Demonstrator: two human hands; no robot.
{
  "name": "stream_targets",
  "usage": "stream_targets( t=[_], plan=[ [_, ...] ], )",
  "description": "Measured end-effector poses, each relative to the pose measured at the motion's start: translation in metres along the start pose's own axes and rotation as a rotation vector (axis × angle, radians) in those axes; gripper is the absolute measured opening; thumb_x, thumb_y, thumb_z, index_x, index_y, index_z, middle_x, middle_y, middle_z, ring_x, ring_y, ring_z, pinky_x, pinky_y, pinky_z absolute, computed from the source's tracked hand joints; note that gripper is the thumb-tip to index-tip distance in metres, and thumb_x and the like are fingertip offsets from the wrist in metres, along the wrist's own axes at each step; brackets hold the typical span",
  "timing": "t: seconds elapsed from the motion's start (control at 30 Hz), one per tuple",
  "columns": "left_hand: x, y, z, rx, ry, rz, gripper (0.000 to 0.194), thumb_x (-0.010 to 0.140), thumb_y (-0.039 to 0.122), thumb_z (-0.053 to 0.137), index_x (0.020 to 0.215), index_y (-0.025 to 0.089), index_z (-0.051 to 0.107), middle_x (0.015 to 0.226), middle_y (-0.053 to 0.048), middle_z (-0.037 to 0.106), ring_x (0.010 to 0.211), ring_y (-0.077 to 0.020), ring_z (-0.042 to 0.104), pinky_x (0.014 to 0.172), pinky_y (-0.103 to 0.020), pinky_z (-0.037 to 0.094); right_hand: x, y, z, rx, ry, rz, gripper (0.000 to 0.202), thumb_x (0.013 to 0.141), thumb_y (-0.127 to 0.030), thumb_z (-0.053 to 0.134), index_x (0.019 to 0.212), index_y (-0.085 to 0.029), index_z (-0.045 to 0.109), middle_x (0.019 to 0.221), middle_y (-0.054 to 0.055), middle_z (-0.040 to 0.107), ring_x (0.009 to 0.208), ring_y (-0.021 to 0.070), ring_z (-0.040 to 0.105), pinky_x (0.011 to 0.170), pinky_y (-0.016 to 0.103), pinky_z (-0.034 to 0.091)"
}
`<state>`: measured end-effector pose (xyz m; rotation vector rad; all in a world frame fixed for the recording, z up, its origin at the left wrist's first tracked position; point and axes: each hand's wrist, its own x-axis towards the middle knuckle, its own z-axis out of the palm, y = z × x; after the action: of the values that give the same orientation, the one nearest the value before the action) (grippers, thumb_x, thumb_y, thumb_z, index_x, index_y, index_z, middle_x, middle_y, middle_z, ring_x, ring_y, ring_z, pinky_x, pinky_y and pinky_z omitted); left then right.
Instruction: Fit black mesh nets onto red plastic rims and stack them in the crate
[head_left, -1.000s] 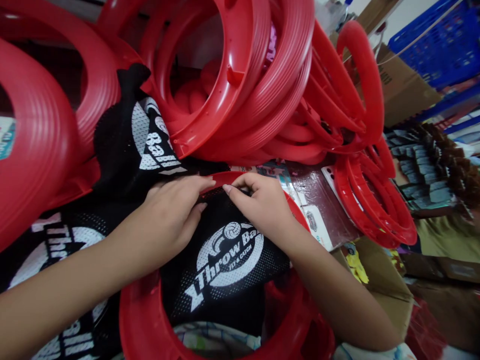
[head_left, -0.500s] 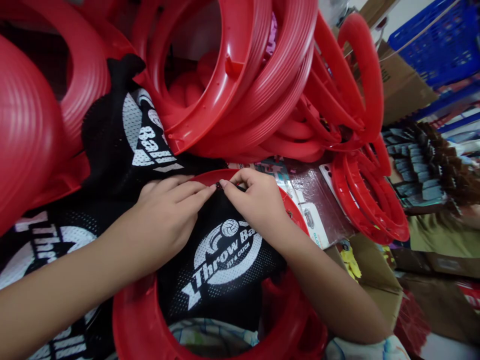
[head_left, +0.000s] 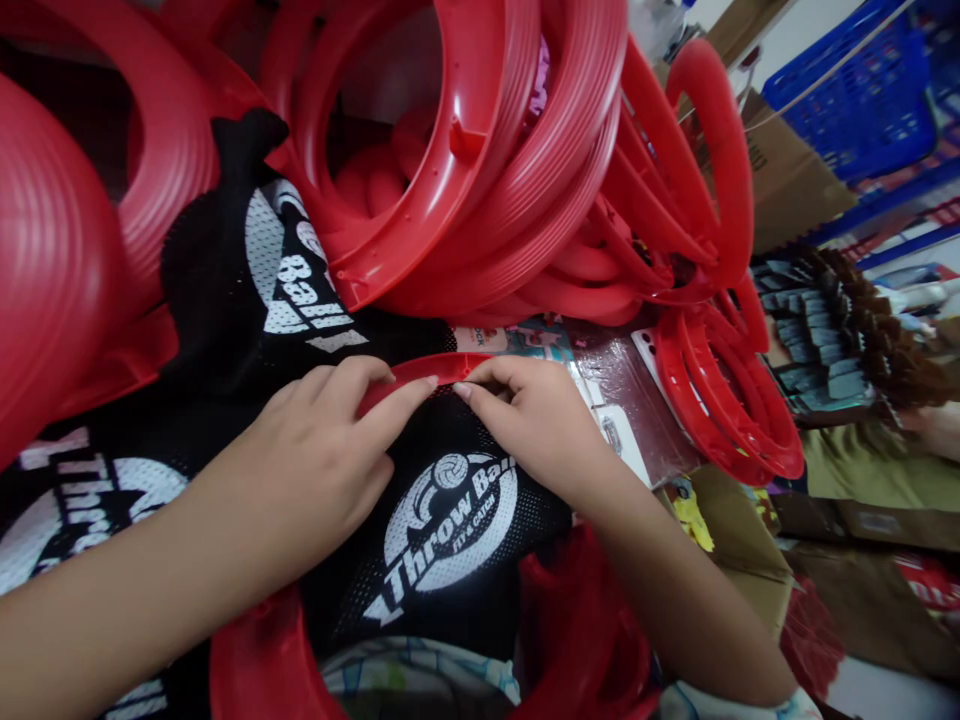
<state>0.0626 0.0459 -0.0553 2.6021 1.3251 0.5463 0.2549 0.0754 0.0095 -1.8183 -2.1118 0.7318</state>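
A black mesh cloth (head_left: 450,530) with a white "Throw Ball" print hangs over my lap, its top edge along a red plastic ring (head_left: 442,369). At that edge, my left hand (head_left: 337,440) is closed, thumb and fingers pinching cloth and rim. Just right of it, my right hand (head_left: 532,420) pinches the cloth edge at the same rim, fingers curled. The fingertips nearly meet. More red ring parts (head_left: 259,650) lie below the cloth, partly covered.
Red ribbed rings (head_left: 555,190) are piled ahead. More printed black mesh cloth (head_left: 225,250) lies at left. To the right are smaller red rings (head_left: 731,400), an open cardboard box (head_left: 742,530), stacked brown-and-grey pieces (head_left: 817,330) and a blue basket (head_left: 855,90).
Both hands have shifted slightly along the rim, and the left fingers have curled more. More of the red rim shows between them. The ring's right side no longer shows beside my right wrist.
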Motion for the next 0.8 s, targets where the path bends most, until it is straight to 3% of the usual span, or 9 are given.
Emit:
stream_targets(
  t=[0.13, 0.27, 0.4, 0.8],
  plan=[
    [0.003, 0.0, 0.002, -0.019, 0.036, 0.028, 0.055, 0.082, 0.009, 0.043, 0.137, 0.016, 0.043, 0.133, -0.018, 0.045, 0.122, -0.0388, 0.046, 0.095, -0.057, 0.046, 0.001, 0.0, 0.003, -0.044, 0.021, 0.021, 0.017, 0.084, -0.019, 0.057, 0.072, -0.017, 0.069, 0.064, 0.0, 0.066, 0.056, 0.0096, 0.051, 0.058, 0.024, 0.034],
    [0.011, 0.001, -0.001, -0.19, 0.022, 0.032, 0.054, 0.084, 0.01, 0.041, 0.137, 0.014, 0.042, 0.142, -0.015, 0.043, 0.134, -0.0323, 0.039, 0.109, -0.051, 0.039, 0.003, 0.0, 0.005, -0.05, 0.013, 0.017, 0.018, 0.084, -0.019, 0.055, 0.07, -0.016, 0.067, 0.061, -0.001, 0.064, 0.054, 0.009, 0.048, 0.057, 0.023, 0.032],
    [0.018, 0.0, 0.002, -0.265, 0.0, -0.017, 0.042, 0.089, 0.02, 0.041, 0.13, 0.014, 0.049, 0.139, -0.014, 0.05, 0.131, -0.0312, 0.044, 0.107, -0.052, 0.041, 0.003, 0.001, 0.007, -0.053, 0.039, 0.012, 0.019, 0.084, -0.02, 0.054, 0.071, -0.016, 0.067, 0.062, 0.0, 0.065, 0.056, 0.0097, 0.049, 0.058, 0.024, 0.033],
    [0.016, -0.003, 0.009, -0.216, 0.002, 0.008, 0.044, 0.089, 0.011, 0.04, 0.13, 0.021, 0.055, 0.137, -0.015, 0.049, 0.121, -0.0342, 0.051, 0.097, -0.055, 0.046, 0.005, 0.006, 0.006, -0.14, 0.105, 0.042, 0.022, 0.085, -0.028, 0.057, 0.069, -0.018, 0.069, 0.059, 0.0, 0.064, 0.055, 0.0107, 0.05, 0.056, 0.025, 0.032]
  ],
)
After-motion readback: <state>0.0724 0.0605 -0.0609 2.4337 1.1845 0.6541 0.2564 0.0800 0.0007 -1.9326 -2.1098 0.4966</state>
